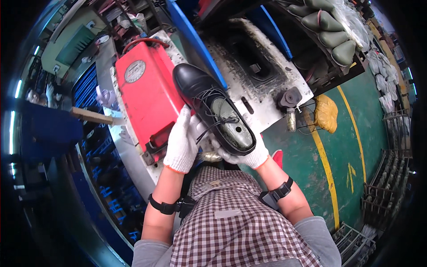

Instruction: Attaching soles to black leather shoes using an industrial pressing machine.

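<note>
A black lace-up shoe (195,84) is held up in front of me, its toe pointing away and to the left. A greenish shoe last (235,131) with a round dark hole fills its opening, and loose laces trail over it. My left hand (181,144), in a white knit glove, grips the shoe's left side with the thumb up along it. My right hand (257,153), gloved the same way, is closed around the heel from the right and below. The undersides of both hands' grips are hidden by the shoe.
A red machine housing (147,93) stands at the left beside the shoe. Beyond it is a worn, stained white machine table (262,100) with blue side panels. Green lasts (331,35) fill a rack at far right. A yellow bundle (325,113) lies on the green floor (293,151).
</note>
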The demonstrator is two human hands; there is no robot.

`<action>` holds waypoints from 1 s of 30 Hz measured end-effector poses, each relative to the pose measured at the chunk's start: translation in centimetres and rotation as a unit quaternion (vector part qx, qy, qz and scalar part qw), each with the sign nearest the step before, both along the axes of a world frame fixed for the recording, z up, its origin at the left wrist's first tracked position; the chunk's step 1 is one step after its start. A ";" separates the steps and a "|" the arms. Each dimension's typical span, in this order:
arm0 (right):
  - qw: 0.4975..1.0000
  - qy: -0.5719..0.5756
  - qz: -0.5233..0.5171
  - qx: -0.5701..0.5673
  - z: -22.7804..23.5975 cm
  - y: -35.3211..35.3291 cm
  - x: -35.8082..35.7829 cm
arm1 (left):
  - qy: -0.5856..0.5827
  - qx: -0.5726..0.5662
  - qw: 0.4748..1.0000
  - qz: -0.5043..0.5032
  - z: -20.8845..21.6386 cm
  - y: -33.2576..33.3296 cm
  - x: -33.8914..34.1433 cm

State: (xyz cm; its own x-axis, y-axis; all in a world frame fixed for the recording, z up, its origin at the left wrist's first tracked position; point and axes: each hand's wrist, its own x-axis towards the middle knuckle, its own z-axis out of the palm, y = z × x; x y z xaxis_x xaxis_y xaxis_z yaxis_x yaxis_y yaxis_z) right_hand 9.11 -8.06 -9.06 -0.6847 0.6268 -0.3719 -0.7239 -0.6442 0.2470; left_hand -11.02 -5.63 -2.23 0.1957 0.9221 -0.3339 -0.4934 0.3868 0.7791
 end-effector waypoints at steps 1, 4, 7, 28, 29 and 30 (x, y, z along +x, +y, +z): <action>0.989 0.074 0.006 0.125 -0.8 -0.6 -1.0 | -0.012 0.008 1.000 -0.004 0.2 -0.7 -0.8; 0.974 0.152 0.060 0.156 -0.9 -1.8 -3.9 | -0.038 0.021 0.999 0.005 0.6 -3.0 -3.0; 0.967 0.193 0.059 0.158 -0.6 -3.4 -6.1 | -0.085 0.029 0.995 0.046 0.4 -5.0 -5.0; 0.947 -0.188 0.139 0.221 0.1 -6.4 -13.7 | 0.296 0.162 0.940 0.043 -5.1 -13.7 -14.6; 0.926 -0.194 0.154 0.286 0.2 -6.3 -13.6 | -0.078 -0.028 0.980 0.183 -5.7 -13.9 -14.5; 0.926 -0.193 0.156 0.286 0.4 -6.4 -13.7 | -0.078 -0.028 0.979 0.186 -5.6 -14.1 -14.6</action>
